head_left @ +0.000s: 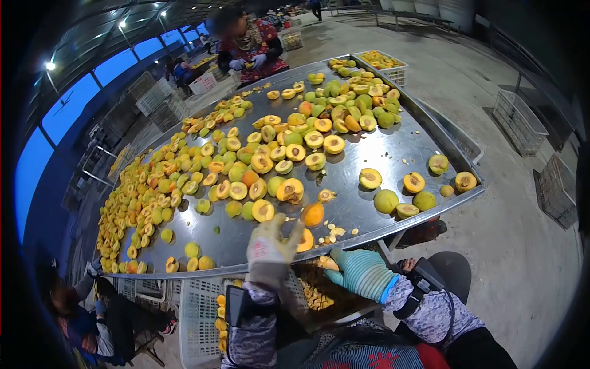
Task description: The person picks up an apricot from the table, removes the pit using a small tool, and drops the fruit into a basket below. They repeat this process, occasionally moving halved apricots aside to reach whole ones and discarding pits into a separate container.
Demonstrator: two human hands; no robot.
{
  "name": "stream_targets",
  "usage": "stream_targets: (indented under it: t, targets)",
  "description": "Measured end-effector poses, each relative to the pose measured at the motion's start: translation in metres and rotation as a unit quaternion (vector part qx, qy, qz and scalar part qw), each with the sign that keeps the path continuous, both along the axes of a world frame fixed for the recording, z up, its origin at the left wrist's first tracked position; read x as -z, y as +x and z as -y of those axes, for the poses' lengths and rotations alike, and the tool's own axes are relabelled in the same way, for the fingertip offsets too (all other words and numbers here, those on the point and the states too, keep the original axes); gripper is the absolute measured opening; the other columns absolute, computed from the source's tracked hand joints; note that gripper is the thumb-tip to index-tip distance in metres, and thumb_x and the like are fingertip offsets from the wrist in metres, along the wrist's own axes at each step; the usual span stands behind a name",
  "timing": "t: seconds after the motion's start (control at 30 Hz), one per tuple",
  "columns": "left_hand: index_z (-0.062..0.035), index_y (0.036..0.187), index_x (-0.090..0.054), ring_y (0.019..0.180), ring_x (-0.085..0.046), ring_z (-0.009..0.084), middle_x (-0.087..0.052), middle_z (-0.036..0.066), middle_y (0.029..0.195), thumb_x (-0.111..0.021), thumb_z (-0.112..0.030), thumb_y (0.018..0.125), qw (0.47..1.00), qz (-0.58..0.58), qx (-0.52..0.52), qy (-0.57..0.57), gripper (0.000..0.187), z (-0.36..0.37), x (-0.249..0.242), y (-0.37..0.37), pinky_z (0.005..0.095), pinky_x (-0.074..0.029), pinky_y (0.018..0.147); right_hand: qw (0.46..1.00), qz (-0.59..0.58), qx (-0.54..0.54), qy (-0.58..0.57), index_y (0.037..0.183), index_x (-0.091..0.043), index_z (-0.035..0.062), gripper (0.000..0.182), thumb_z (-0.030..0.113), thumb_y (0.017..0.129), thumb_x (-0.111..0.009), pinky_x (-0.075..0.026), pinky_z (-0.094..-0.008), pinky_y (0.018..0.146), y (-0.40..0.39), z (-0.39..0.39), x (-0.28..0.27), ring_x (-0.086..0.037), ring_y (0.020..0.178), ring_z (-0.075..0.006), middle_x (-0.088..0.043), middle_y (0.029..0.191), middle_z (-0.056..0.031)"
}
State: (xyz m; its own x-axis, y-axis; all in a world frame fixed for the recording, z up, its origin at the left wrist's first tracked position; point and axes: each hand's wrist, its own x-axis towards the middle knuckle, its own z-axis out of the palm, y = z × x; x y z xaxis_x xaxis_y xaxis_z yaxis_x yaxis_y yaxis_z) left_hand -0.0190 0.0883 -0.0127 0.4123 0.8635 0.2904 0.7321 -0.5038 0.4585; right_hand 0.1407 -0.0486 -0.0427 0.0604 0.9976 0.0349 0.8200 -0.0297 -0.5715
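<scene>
My left hand [270, 246], in a whitish work glove, reaches over the near edge of the metal table with its fingers spread. Beside its fingertips lie a peach half [305, 240] and an orange-skinned peach [313, 214]; the hand seems to hold nothing. My right hand [362, 275], in a teal striped glove, is just below the table rim, fingers curled. A yellow-orange peach piece [327, 263] shows between its thumb and fingertips; whether a tool is also in the palm is hidden. Under this hand, a container holds many small pit-like bits [316, 296].
Halved and whole peaches [246, 160] cover much of the metal table [344, 203]. A white plastic crate [200, 320] stands below on the left. Across the table a gloved person [252, 49] handles fruit; another person [92, 320] sits at lower left. Crates [519, 123] stand at right.
</scene>
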Motion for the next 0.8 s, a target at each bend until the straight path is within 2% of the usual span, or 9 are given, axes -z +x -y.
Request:
stream_targets:
  t: [0.2, 0.27, 0.33, 0.37, 0.5, 0.6, 0.67, 0.73, 0.8]
  targets:
    - [-0.0045, 0.11, -0.066, 0.097, -0.062, 0.042, -0.066, 0.022, 0.1, -0.067, -0.043, 0.084, 0.986, -0.056, 0.149, -0.044, 0.047, -0.019, 0.028, 0.012, 0.0474, -0.049, 0.086, 0.998, -0.031, 0.038, 0.024, 0.101, -0.062, 0.0071, 0.033, 0.038, 0.09, -0.064, -0.053, -0.0476, 0.063, 0.011, -0.001, -0.005, -0.067, 0.07, -0.0373, -0.066, 0.075, -0.0179]
    - [-0.0056, 0.116, -0.066, 0.096, -0.065, 0.0331, -0.068, 0.02, 0.103, -0.075, -0.033, 0.082, 0.987, -0.066, 0.145, -0.037, 0.044, -0.021, 0.028, 0.013, 0.0386, -0.051, 0.085, 0.997, -0.034, 0.056, 0.028, 0.102, -0.062, 0.0066, 0.033, 0.038, 0.09, -0.065, -0.053, -0.0477, 0.063, 0.01, -0.002, -0.004, -0.067, 0.069, -0.0375, -0.066, 0.075, -0.0185]
    - [-0.001, 0.112, -0.067, 0.087, -0.066, 0.0211, -0.07, 0.013, 0.098, -0.073, -0.023, 0.086, 0.982, 0.116, 0.114, -0.099, 0.035, -0.017, 0.031, 0.011, 0.0316, -0.052, 0.078, 0.988, -0.092, 0.087, 0.094, 0.099, -0.061, 0.008, 0.033, 0.04, 0.092, -0.062, -0.053, -0.049, 0.062, 0.005, -0.004, 0.002, -0.067, 0.069, -0.0387, -0.067, 0.074, -0.0192]
    - [0.0033, 0.107, -0.068, 0.083, -0.062, 0.0125, -0.069, 0.006, 0.095, -0.069, -0.016, 0.09, 0.908, 0.336, 0.121, -0.218, 0.026, -0.011, 0.029, 0.017, 0.0265, -0.051, 0.075, 0.983, -0.116, 0.097, 0.106, 0.1, -0.06, 0.0064, 0.036, 0.042, 0.093, -0.061, -0.052, -0.0498, 0.062, 0.003, -0.005, 0.002, -0.067, 0.07, -0.0398, -0.066, 0.074, -0.0204]
    - [0.0017, 0.105, -0.063, 0.091, -0.063, 0.0149, -0.065, 0.007, 0.098, -0.059, -0.008, 0.097, 0.802, 0.469, 0.098, -0.358, 0.014, 0.015, 0.004, 0.026, 0.0251, -0.053, 0.079, 0.977, -0.162, 0.078, 0.119, 0.1, -0.059, 0.0044, 0.04, 0.044, 0.095, -0.058, -0.052, -0.0503, 0.063, -0.007, -0.017, 0.005, -0.066, 0.071, -0.0408, -0.066, 0.075, -0.0212]
    - [0.0025, 0.109, -0.054, 0.094, -0.064, 0.0189, -0.061, 0.011, 0.104, -0.05, -0.009, 0.102, 0.746, 0.574, 0.125, -0.314, 0.014, 0.045, 0.009, 0.044, 0.0296, -0.056, 0.087, 0.974, -0.172, 0.098, 0.112, 0.099, -0.059, 0.0044, 0.041, 0.045, 0.096, -0.056, -0.051, -0.0506, 0.062, -0.015, -0.025, 0.019, -0.065, 0.07, -0.0409, -0.065, 0.074, -0.0206]
    - [0.002, 0.11, -0.046, 0.098, -0.064, 0.022, -0.057, 0.015, 0.109, -0.041, -0.012, 0.105, 0.816, 0.503, 0.155, -0.239, 0.016, 0.044, 0.015, 0.04, 0.0351, -0.056, 0.092, 0.978, -0.16, 0.096, 0.097, 0.099, -0.059, 0.0046, 0.041, 0.045, 0.097, -0.056, -0.051, -0.0502, 0.062, -0.015, -0.024, 0.014, -0.065, 0.07, -0.0404, -0.065, 0.074, -0.0204]
    - [0.0013, 0.111, -0.047, 0.099, -0.064, 0.0225, -0.057, 0.014, 0.111, -0.041, -0.016, 0.106, 0.634, 0.66, 0.075, -0.397, 0.019, 0.045, 0.001, 0.039, 0.0371, -0.056, 0.094, 0.982, -0.148, 0.09, 0.081, 0.099, -0.059, 0.0048, 0.041, 0.046, 0.097, -0.055, -0.051, -0.0497, 0.061, -0.017, -0.021, 0.01, -0.065, 0.07, -0.0399, -0.065, 0.074, -0.0202]
    - [0.001, 0.114, -0.047, 0.098, -0.064, 0.0229, -0.057, 0.013, 0.111, -0.04, -0.018, 0.106, 0.655, 0.65, 0.05, -0.381, 0.022, 0.041, 0.003, 0.036, 0.0375, -0.056, 0.093, 0.985, -0.116, 0.067, 0.111, 0.1, -0.06, 0.0057, 0.041, 0.047, 0.097, -0.054, -0.052, -0.0486, 0.06, -0.02, -0.019, 0.006, -0.066, 0.069, -0.0388, -0.066, 0.074, -0.0195]
